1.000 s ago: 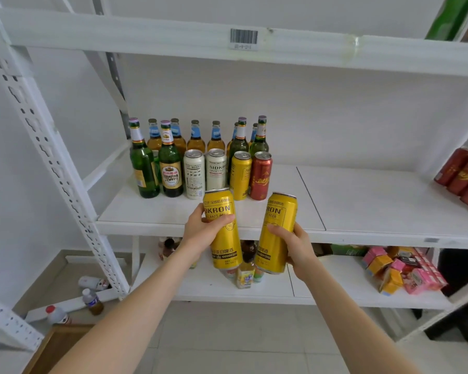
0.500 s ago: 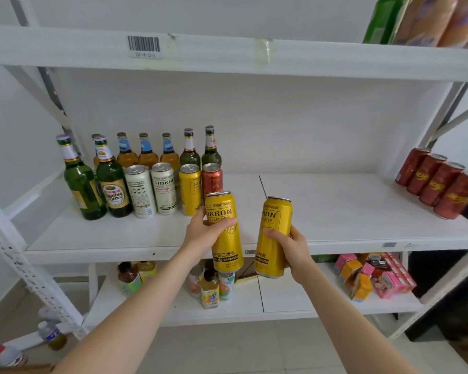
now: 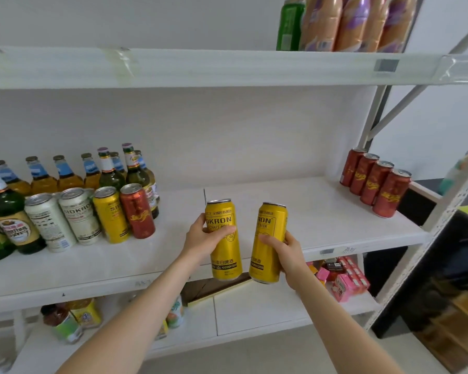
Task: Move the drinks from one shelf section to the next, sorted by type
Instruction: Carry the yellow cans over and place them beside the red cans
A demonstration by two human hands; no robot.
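Note:
My left hand [image 3: 203, 240] grips a tall yellow beer can [image 3: 223, 255] and my right hand [image 3: 287, 253] grips a second yellow beer can [image 3: 268, 236]. Both cans are upright in front of the middle shelf [image 3: 295, 211], near the seam between its two sections. On the left section stand green bottles [image 3: 11, 220], amber bottles [image 3: 65, 176], two white cans [image 3: 65, 214], one yellow can [image 3: 110, 213] and one red can [image 3: 137, 210]. A row of red cans [image 3: 376, 182] stands at the far right of the right section.
The top shelf [image 3: 227, 67] carries a green bottle and orange-purple bottles [image 3: 343, 22] at the right. The bottom shelf holds small bottles [image 3: 65, 319], a flat brown box [image 3: 214, 287] and pink cartons [image 3: 341, 276]. A white upright post [image 3: 430, 220] bounds the right side.
The view has swung right and closer, so the bottles and cans slid toward the left edge and the row of red cans came fully into sight. Both hands still hold the yellow cans.

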